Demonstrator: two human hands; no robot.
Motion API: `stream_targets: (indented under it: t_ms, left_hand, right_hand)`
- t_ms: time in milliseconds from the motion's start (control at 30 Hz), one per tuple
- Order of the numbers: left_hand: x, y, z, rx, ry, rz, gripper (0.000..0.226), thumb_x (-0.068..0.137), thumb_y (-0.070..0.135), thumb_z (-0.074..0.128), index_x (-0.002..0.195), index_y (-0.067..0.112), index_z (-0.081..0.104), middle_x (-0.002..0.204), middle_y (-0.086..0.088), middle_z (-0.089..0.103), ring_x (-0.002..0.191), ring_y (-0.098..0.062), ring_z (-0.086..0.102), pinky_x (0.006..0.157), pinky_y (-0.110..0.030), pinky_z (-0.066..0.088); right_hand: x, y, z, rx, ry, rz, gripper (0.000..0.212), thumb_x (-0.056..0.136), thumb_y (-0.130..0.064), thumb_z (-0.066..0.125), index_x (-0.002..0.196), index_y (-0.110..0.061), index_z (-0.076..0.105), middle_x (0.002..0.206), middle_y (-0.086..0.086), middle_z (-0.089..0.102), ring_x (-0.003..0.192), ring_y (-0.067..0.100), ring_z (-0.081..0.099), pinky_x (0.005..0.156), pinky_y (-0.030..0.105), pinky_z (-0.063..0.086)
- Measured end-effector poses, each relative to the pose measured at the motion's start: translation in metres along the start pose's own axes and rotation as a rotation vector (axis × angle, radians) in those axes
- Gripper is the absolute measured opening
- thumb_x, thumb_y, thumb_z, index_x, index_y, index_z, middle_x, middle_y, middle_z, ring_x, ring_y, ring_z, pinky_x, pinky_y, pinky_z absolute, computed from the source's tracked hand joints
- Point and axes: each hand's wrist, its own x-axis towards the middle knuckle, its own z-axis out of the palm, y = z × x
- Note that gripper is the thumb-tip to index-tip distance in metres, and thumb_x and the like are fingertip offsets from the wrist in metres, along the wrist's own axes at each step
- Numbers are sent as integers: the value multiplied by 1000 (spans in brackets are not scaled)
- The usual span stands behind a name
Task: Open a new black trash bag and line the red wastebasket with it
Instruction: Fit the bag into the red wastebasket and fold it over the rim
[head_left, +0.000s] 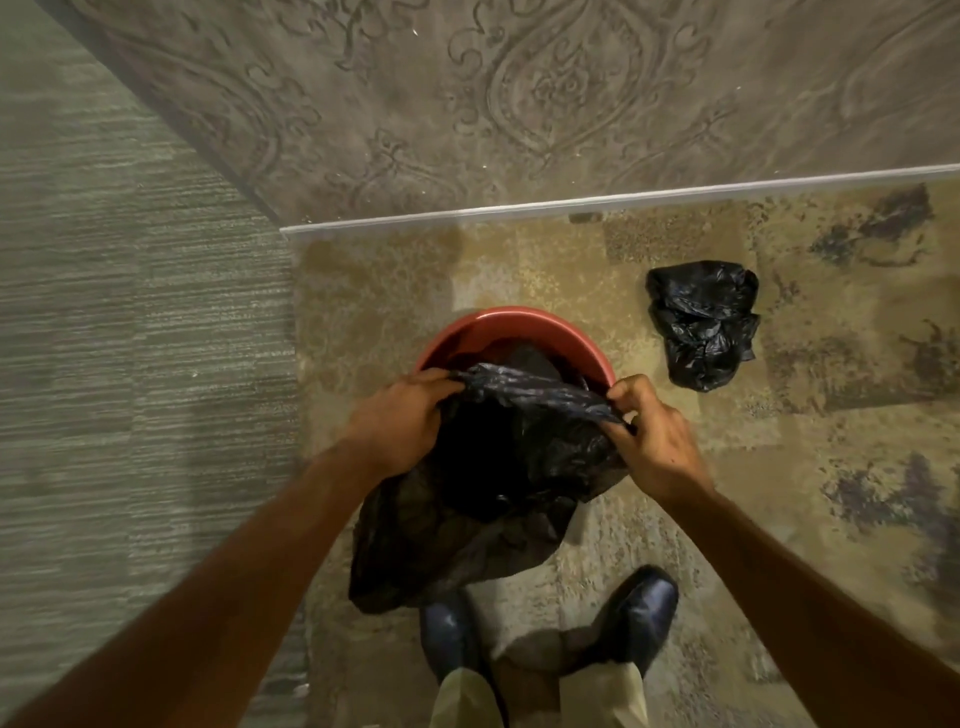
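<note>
While the black trash bag (488, 467) is pinched at its mouth by the left hand (400, 421) and right hand (649, 436), it is held over the near rim of the red wastebasket (511, 332), just beyond both hands.

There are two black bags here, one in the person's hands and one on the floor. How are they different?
The held bag is spread out, stretched between the left hand and right hand above the red wastebasket; the floor bag is crumpled into a lump, untouched, on the carpet to the wastebasket's right. Spread out, the held bag looks larger. Both are thin, shiny black plastic.
</note>
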Motion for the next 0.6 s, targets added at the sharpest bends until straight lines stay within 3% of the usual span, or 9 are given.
stream_targets:
  t_ms: [100,200,333,433,600]
  left_hand:
    - [26,-1,9,-44,115,-44,50,90,16,49,138,24,57,146,3,54,125,-25,59,104,-42,48]
    - [54,0,13,-63,179,-40,53,86,10,50,135,25,59,140,-1,60,120,-28,62,101,-44,50]
    - [89,-11,20,-100,229,-108,58,84,3,52,137,27,54,137,-2,61,120,-27,61,100,-43,51]
    - [106,-22,28,-88,229,-192,59,89,5,52,144,27,46,140,-5,58,121,-31,60,100,-45,51]
    - [124,-33,30,-11,165,-187,60,91,4,49,149,18,43,146,-9,52,127,-34,54,106,-45,45]
  right_hand:
    - [12,10,12,344,-11,142,26,92,-28,67,113,-28,52,89,-11,74,77,3,73,56,14,53]
    - [31,21,26,572,149,265,19,93,-16,64,103,-16,47,85,3,70,67,20,69,53,26,53]
    - [71,32,38,404,369,184,24,91,-15,62,84,-21,40,73,1,46,61,9,43,56,35,40]
    - [93,38,38,183,308,18,31,89,-10,64,75,-23,40,69,-2,50,60,13,43,57,37,41]
    - [120,49,33,3,344,-133,25,86,8,56,83,-16,52,83,-6,52,77,12,50,69,28,42]
